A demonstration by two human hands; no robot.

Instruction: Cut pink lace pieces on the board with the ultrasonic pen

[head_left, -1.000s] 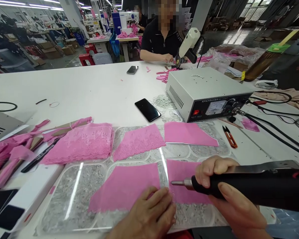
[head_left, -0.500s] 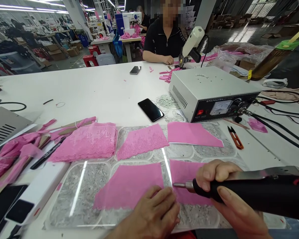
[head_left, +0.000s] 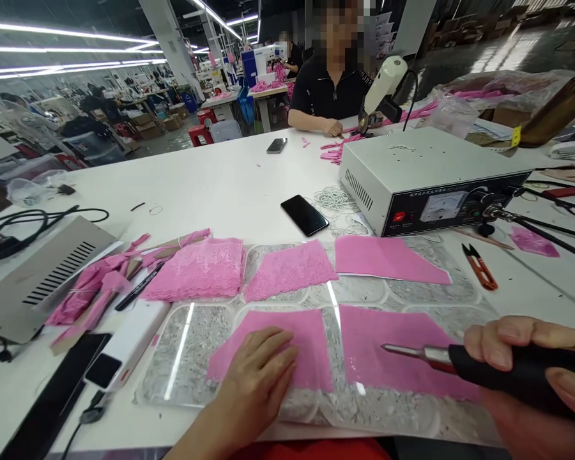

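Observation:
My left hand [head_left: 259, 377] lies with its fingers stretched flat on a pink fabric piece [head_left: 311, 342] at the front of a grey marbled mat with a clear, glossy surface [head_left: 196, 345]. In my right hand [head_left: 522, 358] is a thick black hand tool with a pointed metal tip [head_left: 441, 358]. The tip is over a second pink fabric piece [head_left: 378, 332] to the right; whether it touches the cloth I cannot tell. Behind these are a pink lace piece [head_left: 290, 271], a pink piece with a white edge under it [head_left: 388, 259] and a lace stack [head_left: 199, 268].
A grey metal box with a dial [head_left: 431, 179] stands at back right. Orange thread snips [head_left: 480, 267], a black phone [head_left: 305, 214] and a white device [head_left: 129, 342] lie around the mat. Another grey box [head_left: 48, 275] is at left. A person [head_left: 333, 89] sits across the table.
My left hand has moved left and flattened on the left fabric piece. The tool in my right hand has drawn away to the right from the gap between the pieces. The view has shifted left.

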